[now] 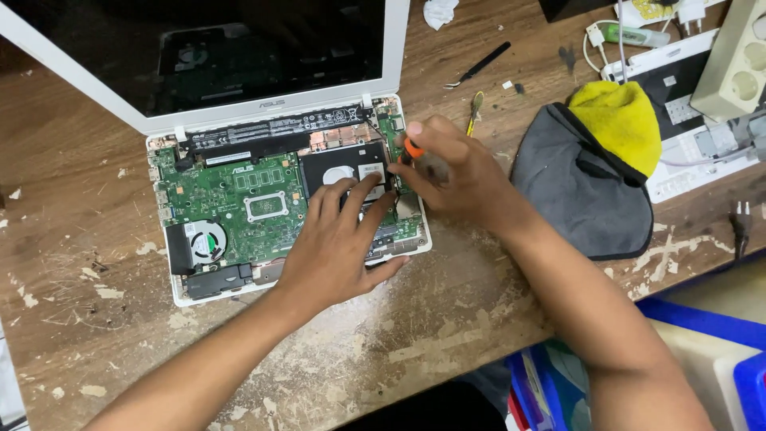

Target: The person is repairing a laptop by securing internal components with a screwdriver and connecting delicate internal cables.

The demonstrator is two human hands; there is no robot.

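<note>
Here we take the opened white laptop (239,199) as our landmark; it lies on the scuffed wooden worktop (447,319) with its cover off and its dark screen (199,48) tilted back. We treat its lower shell as the container: inside we see a green circuit board (231,195), a round cooling fan (206,239) near the shell's left side, a long black bar along the hinge edge, and a black drive (339,168) in the right part of the shell. Our left hand (339,239) rests inside the shell with its fingers spread, the fingertips pressing on the drive. Our right hand (455,172) hovers at the shell's right edge, curled tight around an orange-handled screwdriver (412,148) whose tip points down into the shell just right of the drive; we cannot tell exactly what the tip touches. The two hands sit close together, apart by a narrow gap. To the right of the laptop, well clear of it, lies a grey cloth pouch (578,187) with a yellow cloth (622,120) lying at its top. Beyond the laptop's upper right corner lie black tweezers (479,65) and a small yellow-handled tool (475,108). Farther right sit a white power strip (738,60) and a white plug (594,36).
</note>
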